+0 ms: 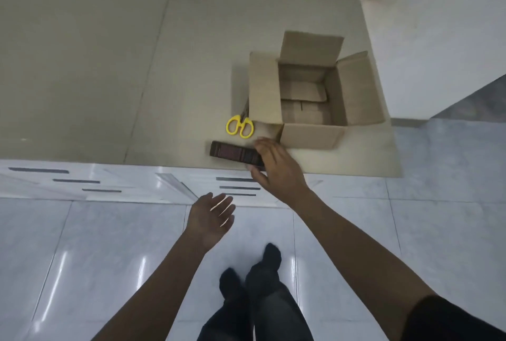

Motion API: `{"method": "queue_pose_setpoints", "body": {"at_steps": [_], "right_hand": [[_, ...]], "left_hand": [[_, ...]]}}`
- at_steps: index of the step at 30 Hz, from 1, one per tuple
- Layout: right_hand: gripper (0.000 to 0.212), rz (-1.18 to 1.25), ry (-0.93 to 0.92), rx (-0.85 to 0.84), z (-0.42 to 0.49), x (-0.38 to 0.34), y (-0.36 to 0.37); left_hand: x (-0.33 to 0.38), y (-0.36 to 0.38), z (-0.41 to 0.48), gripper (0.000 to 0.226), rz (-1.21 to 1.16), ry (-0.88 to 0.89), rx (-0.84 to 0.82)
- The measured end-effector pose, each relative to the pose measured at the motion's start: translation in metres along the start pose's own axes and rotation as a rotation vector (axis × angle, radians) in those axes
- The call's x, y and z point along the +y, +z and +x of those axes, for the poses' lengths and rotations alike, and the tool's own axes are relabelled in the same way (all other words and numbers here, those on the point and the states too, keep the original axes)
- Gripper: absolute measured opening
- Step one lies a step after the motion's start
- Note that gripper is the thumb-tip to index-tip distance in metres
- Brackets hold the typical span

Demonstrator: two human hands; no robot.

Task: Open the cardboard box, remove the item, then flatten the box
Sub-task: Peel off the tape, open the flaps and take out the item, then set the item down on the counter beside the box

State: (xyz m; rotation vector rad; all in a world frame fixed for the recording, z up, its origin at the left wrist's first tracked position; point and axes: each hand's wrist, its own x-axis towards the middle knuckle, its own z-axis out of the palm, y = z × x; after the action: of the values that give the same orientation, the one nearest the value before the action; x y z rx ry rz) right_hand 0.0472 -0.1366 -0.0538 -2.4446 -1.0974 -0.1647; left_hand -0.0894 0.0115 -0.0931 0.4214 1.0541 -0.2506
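A cardboard box (315, 132) stands on the beige platform (109, 66) with its four top flaps spread open; its inside looks empty. A dark, flat, oblong item (232, 153) lies on the platform just in front of the box's left corner, near the front edge. My right hand (276, 168) wraps its fingers around the right end of that item. My left hand (212, 220) hovers lower, over the floor in front of the platform, palm up with fingers apart and nothing in it.
Yellow-handled scissors (240, 125) lie beside the box's left flap, their blades partly under it. A white wall (438, 25) rises right of the box. Glossy white floor tiles (82, 258) and my dark-clothed legs (254, 299) are below.
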Motion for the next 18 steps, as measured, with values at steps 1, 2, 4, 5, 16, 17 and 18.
{"method": "queue_pose_setpoints", "body": {"at_steps": [1,2,4,5,16,17,18], "right_hand": [[0.042,-0.021,-0.008,0.029,0.000,0.001,0.005],[0.042,-0.041,-0.019,0.058,-0.001,0.003,0.009],[0.043,-0.073,-0.032,0.102,-0.002,0.006,0.017],[0.044,-0.084,-0.033,0.116,-0.002,0.007,0.019],[0.045,-0.115,-0.039,0.164,-0.003,0.009,0.024],[0.045,-0.113,-0.036,0.161,-0.003,0.009,0.023],[0.045,-0.109,-0.036,0.154,-0.004,0.008,0.022]], "left_hand": [[-0.001,0.003,0.012,0.034,-0.024,-0.005,0.006],[-0.002,0.007,0.025,0.038,-0.051,-0.008,0.007],[0.000,0.020,0.053,0.051,-0.110,-0.007,0.022],[0.001,0.027,0.065,0.057,-0.143,-0.006,0.042],[-0.008,0.031,0.116,0.084,-0.245,0.004,0.061],[-0.011,0.023,0.114,0.086,-0.208,-0.001,0.045],[-0.014,0.016,0.113,0.088,-0.181,-0.005,0.025]]}}
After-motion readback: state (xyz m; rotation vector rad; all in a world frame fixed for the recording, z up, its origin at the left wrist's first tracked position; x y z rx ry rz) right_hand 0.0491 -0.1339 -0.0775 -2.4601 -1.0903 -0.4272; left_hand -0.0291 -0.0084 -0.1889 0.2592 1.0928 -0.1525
